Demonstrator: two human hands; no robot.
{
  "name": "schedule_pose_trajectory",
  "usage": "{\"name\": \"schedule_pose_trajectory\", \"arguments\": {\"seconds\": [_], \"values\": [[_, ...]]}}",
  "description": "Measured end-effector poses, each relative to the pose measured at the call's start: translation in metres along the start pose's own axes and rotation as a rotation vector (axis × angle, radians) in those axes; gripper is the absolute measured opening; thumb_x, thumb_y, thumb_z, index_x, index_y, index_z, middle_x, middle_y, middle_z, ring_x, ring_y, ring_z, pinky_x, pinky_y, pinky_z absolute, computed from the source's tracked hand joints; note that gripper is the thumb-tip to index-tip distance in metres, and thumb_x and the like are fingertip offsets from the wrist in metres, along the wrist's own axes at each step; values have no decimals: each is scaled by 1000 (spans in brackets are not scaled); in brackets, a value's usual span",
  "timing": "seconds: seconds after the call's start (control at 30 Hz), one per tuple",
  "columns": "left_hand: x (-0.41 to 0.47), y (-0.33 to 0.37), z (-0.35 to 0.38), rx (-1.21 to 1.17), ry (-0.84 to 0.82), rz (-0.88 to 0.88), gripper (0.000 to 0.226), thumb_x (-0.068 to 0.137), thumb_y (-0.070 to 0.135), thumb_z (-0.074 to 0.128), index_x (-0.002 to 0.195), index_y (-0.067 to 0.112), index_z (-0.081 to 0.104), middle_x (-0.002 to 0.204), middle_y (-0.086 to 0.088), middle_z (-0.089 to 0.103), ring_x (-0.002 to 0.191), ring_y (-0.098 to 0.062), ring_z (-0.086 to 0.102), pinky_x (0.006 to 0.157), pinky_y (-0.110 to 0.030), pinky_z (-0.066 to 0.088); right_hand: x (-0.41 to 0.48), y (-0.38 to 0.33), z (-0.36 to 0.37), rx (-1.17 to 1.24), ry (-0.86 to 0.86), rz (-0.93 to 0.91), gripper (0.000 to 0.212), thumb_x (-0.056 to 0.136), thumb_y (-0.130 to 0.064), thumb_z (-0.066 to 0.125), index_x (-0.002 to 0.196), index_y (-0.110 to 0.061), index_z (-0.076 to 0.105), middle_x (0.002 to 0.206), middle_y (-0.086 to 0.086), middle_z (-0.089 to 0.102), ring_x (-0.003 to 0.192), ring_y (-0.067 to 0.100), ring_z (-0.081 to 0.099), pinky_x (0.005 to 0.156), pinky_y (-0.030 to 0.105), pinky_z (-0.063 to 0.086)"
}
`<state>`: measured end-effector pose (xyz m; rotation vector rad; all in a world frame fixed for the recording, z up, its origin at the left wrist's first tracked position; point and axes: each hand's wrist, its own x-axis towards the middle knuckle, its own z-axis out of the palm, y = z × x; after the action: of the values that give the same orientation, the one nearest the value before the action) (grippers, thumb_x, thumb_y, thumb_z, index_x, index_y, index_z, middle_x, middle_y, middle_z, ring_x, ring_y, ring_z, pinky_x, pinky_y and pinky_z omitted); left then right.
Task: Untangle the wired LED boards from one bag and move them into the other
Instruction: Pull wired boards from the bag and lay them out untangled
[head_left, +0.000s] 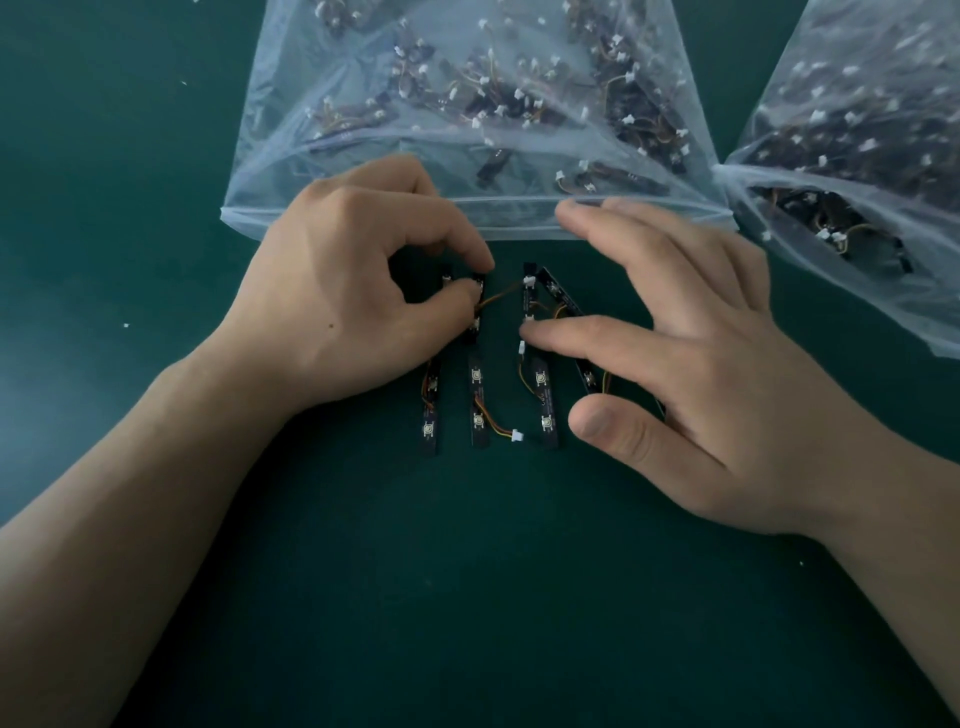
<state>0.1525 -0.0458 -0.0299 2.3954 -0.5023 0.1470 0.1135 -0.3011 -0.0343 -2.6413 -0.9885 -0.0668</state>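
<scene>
One wide-angle view, worn on the person's head, looks forward and steeply down onto the green bench (156, 182) from close range. Both forearms (130, 519) enter from the bottom corners; the left hand (332, 291), right hand (691, 374) and wired boards (479, 431) sit near the middle. The first bag (467, 119) is cut by the top edge, the second bag (857, 130) by the right edge.

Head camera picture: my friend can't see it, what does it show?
Two bare hands sort a few wired LED boards on a green table: the left hand pinches one board's far end, the right hand spreads open over others. Behind lie a clear bag of boards and a second bag.
</scene>
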Motion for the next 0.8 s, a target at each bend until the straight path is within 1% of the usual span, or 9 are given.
{"name": "schedule_pose_trajectory", "arguments": {"seconds": [0.13,0.27,0.5,0.67,0.8], "values": [[0,-1,1,-2,-3,9,15,82,27,72,95,27,80,89,6,61,78,-10,60,70,-30,46,-1,0,-1,73,40,14,66,106,-61,23,139,-25,66,168,7,30,158,25,21,124,51,15],[0,-2,1,-10,-8,14,13,83,28,73,95,28,80,88,6,62,77,-10,60,70,-30,45,-2,2,-3,136,79,77,67,107,-60,21,141,-21,63,166,4,33,156,23,24,124,52,16],[0,-3,1,-25,-11,22,14,84,27,74,96,28,81,89,4,63,77,-10,61,70,-28,44,0,0,-1,59,-11,85,73,105,-65,15,153,-24,53,171,7,21,159,23,15,125,52,13],[0,-3,1,-16,-11,30,15,84,27,74,98,27,81,88,5,62,77,-8,60,70,-28,44,1,0,-1,44,-53,82,73,104,-67,12,151,-30,54,172,8,18,160,24,10,126,50,9],[0,-3,1,-9,-17,29,15,85,27,74,98,27,81,88,5,62,77,-10,61,70,-29,46,1,0,-1,43,-76,79,74,103,-69,11,152,-33,53,172,6,18,160,23,9,126,53,9]]}}
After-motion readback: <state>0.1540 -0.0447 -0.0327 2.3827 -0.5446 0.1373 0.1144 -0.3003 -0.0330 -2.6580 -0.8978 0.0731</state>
